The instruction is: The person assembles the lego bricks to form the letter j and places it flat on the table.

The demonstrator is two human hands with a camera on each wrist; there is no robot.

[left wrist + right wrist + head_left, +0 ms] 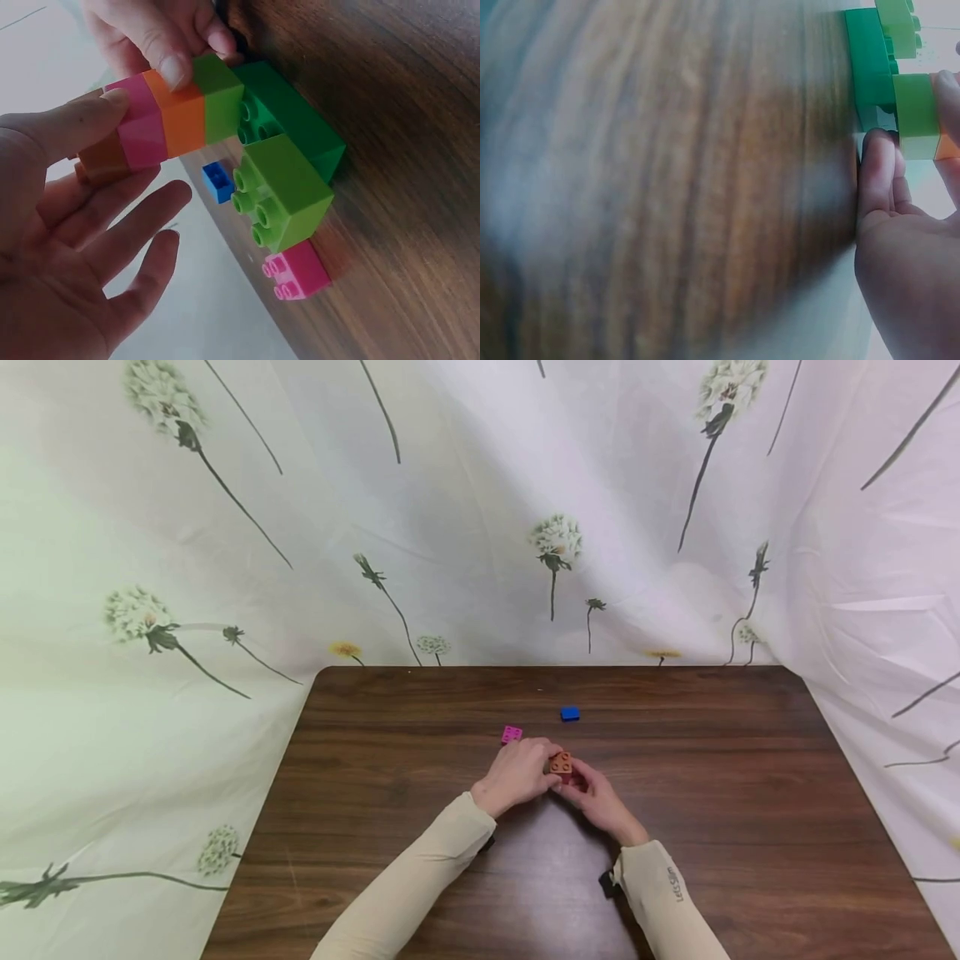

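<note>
A tower of toy building bricks rises from a dark green base brick [292,112]: light green [223,101], orange [184,120], pink [142,127], with a brown brick [105,159] on top. A second light green brick [296,187] sits on the base's other end. My left hand [521,771] pinches the brown brick at the tower's top, thumb tip against the pink brick's edge. My right hand [602,802] holds the tower lower down, its thumb [172,71] on the orange brick. From the head view, the base is hidden behind the hands.
On the brown wooden table [735,793], a loose pink brick [512,734] lies just beyond my left hand. A blue brick [570,714] is farther back, slightly right. Flower-printed white cloth [480,568] hangs behind the table.
</note>
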